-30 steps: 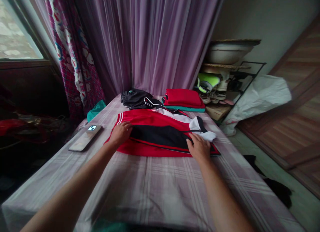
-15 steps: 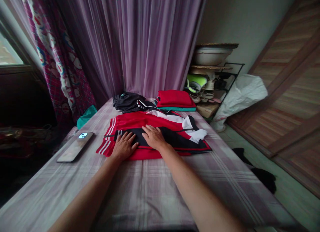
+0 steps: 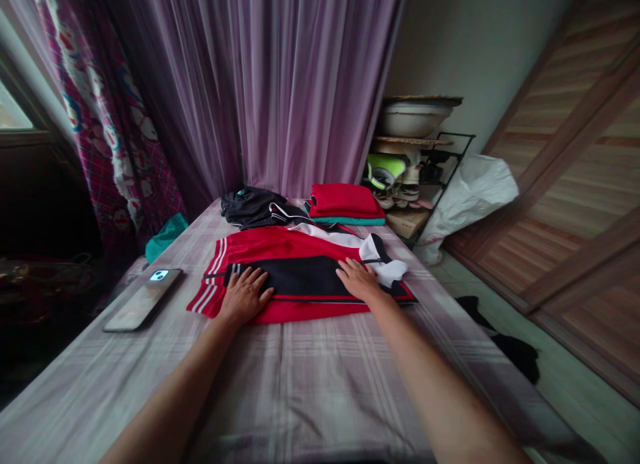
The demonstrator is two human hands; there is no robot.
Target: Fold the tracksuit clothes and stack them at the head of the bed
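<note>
Bed (image 3: 310,377) carrying all items, checked sheet giving flat work surface. Jacket (image 3: 280,251) lying folded across middle, red with black panel uppermost. Left hand (image 3: 245,296) pressing near striped end, fingers spread flat, pinning cloth. Right hand (image 3: 357,281) lying flat by white collar, fingers extended, gripping nothing. Phone (image 3: 143,299) resting left, apart from jacket.
</note>
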